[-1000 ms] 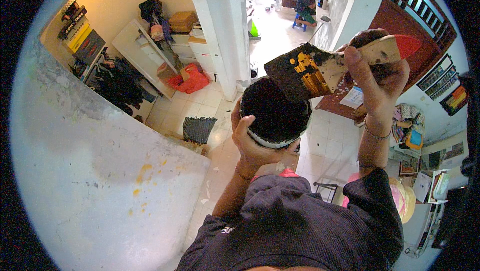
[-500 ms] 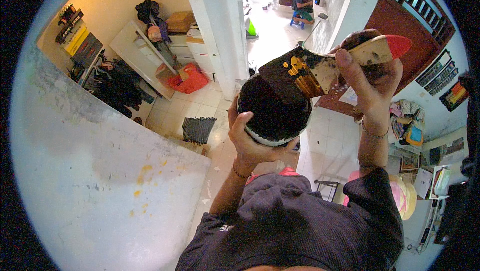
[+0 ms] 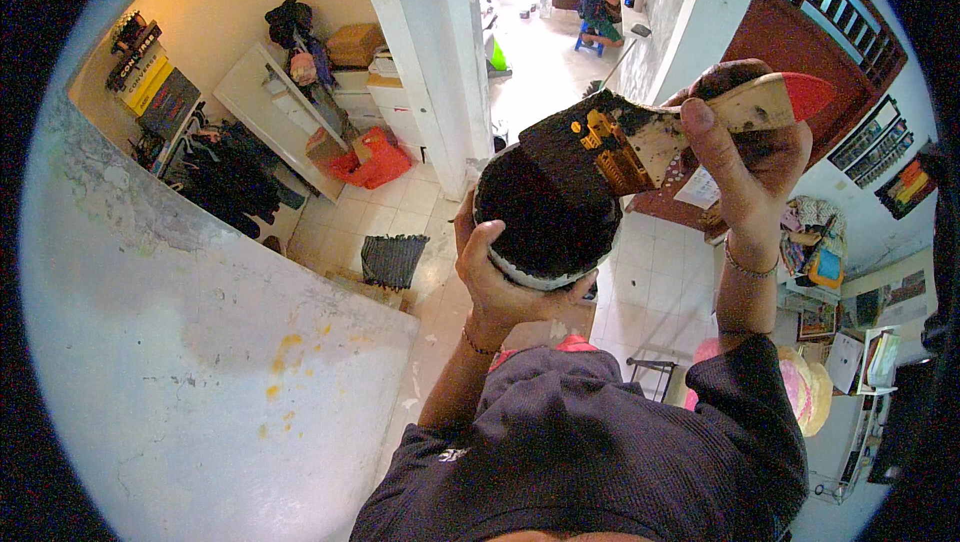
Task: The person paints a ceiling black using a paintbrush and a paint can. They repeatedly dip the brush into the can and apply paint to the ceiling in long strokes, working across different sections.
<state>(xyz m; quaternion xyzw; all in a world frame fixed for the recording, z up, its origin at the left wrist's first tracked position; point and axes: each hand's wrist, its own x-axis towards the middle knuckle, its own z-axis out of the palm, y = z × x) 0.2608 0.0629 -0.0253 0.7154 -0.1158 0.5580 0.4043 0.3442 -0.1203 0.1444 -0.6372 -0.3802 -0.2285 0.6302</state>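
- Brush (image 3: 650,147): up in front of the person, over the far right part of the tub's mouth. Long axis slants across the view: bristles at the left, red-tipped handle to the right and slightly upward. One flat face turned to the camera; yellow marking on it, dark smears on the wood.
- Tub (image 3: 535,279): round, pale outside, below and left of the brush. Dark stuff (image 3: 545,227) inside. Bristle end overlaps the far rim in view; dark on dark, so contact with rim or contents cannot be told.
- Key relation: bristles lie left of the right-hand grip, on the tub side; handle tip projects beyond the grip, away from the tub.
- Right hand (image 3: 748,157): closed round the handle, thumb on the near face, fingers behind it, dark-stained. This is the hand nearer the brush.
- Left hand (image 3: 492,282): cupped round the tub's near left side, thumb by the rim, fingertips showing at the near right. Wide grip, holding the tub.
- Further out: dark shirt (image 3: 600,442) below the hands; pale wall (image 3: 180,342) at left; grey mat (image 3: 393,260) and red bag (image 3: 377,160) on the floor beyond it; another person (image 3: 598,4) seated far off.
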